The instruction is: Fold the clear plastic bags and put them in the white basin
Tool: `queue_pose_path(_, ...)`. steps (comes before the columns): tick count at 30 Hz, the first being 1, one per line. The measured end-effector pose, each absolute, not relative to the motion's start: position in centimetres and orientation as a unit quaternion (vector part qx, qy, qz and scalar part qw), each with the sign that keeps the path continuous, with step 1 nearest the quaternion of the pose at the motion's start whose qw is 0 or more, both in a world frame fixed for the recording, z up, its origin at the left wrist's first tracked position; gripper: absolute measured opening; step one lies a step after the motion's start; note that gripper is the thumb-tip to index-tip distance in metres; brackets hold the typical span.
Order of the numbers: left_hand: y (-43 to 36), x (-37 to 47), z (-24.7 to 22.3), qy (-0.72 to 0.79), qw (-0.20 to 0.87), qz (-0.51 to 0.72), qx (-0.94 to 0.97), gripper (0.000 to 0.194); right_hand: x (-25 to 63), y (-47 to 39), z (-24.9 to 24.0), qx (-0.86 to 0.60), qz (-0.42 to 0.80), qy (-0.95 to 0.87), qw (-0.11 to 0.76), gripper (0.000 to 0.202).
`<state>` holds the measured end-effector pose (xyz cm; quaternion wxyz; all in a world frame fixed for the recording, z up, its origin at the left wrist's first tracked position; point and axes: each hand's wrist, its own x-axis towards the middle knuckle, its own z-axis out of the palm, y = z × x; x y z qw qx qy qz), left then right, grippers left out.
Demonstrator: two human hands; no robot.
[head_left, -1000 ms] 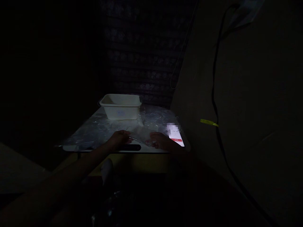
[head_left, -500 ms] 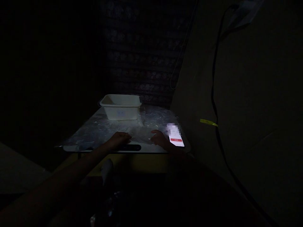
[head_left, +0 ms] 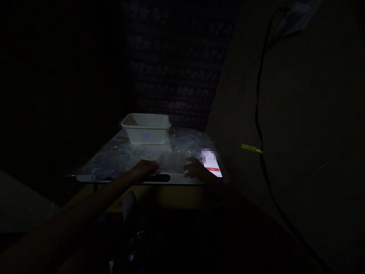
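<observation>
The scene is very dark. A clear plastic bag [head_left: 172,161] lies fairly flat between my two hands near the table's front edge. My left hand [head_left: 146,168] is closed on its left side, thumb and fingers pressed together. At its right side, the curled fingers of my right hand [head_left: 195,168] pinch the plastic, with the index finger held a little apart. More clear plastic [head_left: 114,156] covers the table to the left and behind. Beneath my left hand lies a dark, rounded bar-shaped thing [head_left: 161,177].
A white plastic tub [head_left: 146,136] stands further back on the white table [head_left: 185,179]. Close to my right hand lies a lit phone [head_left: 213,169]. A black cable [head_left: 257,114] with a yellow tag [head_left: 251,148] hangs along the right wall. Behind the table is a dark patterned curtain or blind [head_left: 171,68].
My right hand has shifted slightly right, covering more of the phone's edge. The plastic between my hands looks flatter and more spread out. The tub has stayed put.
</observation>
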<state>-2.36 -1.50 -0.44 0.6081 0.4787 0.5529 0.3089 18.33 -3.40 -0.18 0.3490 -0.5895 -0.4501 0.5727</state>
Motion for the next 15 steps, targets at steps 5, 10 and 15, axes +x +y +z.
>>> queue_pose_path(5,-1.0,-2.7,-1.1,0.552,0.606,0.328,0.469,0.011,18.4,-3.3,-0.2,-0.591,0.563,-0.451,0.361,0.042)
queue_pose_path(10,-0.6,-2.9,-1.5,0.553,0.607,0.332,0.464,0.010,18.2,-2.8,-0.6,-0.628,0.497,-0.487,0.350,0.040)
queue_pose_path(15,-1.1,-2.8,-0.4,0.584,0.587,0.315,0.464,0.011,18.3,-2.5,-1.1,-0.640,0.457,-0.521,0.332,0.039)
